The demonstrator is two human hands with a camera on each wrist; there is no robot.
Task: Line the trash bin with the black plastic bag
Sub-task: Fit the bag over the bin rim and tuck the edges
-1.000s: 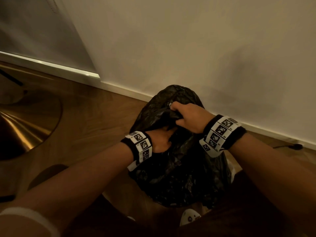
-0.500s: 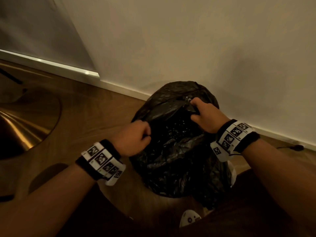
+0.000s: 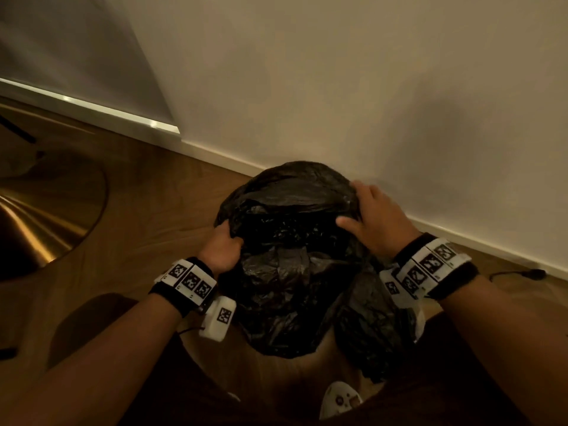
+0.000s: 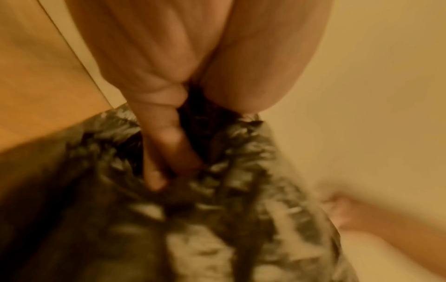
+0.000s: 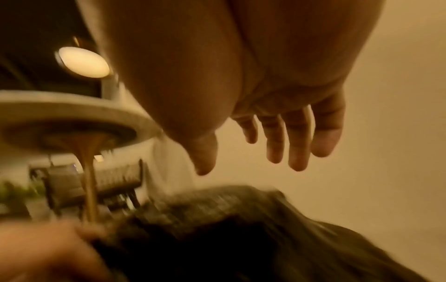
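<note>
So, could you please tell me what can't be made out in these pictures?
- Bin: hidden in all views; the bag covers it.
- Left hand fingertips: head view, buried in plastic; left wrist view blurred.
- Whether the right hand touches the bag: right wrist view blurred.
- White object at the bottom edge: partly hidden, unidentifiable.

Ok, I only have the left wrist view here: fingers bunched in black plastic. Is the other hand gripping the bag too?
Observer: No. The right wrist view shows the right hand with fingers straight and spread, pinching nothing.
Operator: Is it touching the bag?
Observer: In the head view it sits over the far right top of the black plastic bag; contact is unclear.
Operator: Is the mouth open?
Observer: Yes, the head view shows a dark opening between the left hand and the right.
</note>
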